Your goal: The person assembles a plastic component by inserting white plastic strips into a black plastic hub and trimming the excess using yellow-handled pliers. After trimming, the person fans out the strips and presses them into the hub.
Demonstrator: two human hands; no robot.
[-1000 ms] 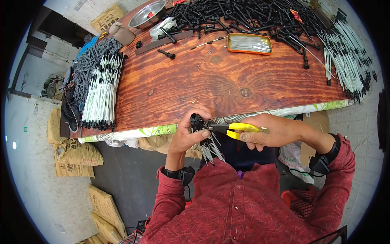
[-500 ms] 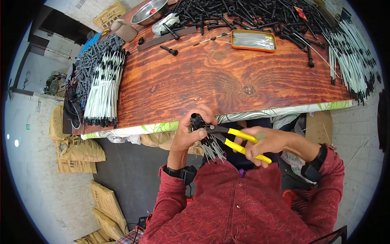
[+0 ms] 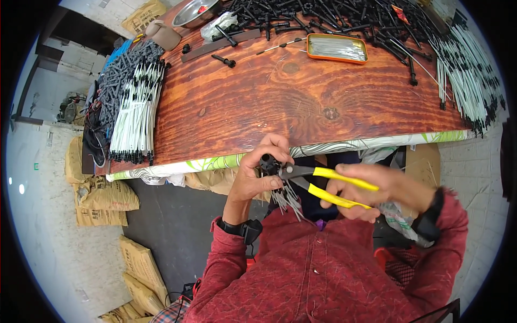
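"What's lying on the reddish-brown wood-grained table?"

"An orange-rimmed rectangular tin."

"And around the tin?"

"Beyond it, heaped black tubular fittings; to its right, white black-tipped rods; well left of it, a tied white-and-black bundle beside small grey pieces, perhaps plastic."

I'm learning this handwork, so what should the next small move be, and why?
Probably a gentle squeeze of the yellow-handled pliers with the right hand: the handles stand spread, the tips are right beside the black part, and the left hand holds that part, thin grey strands jutting out below.
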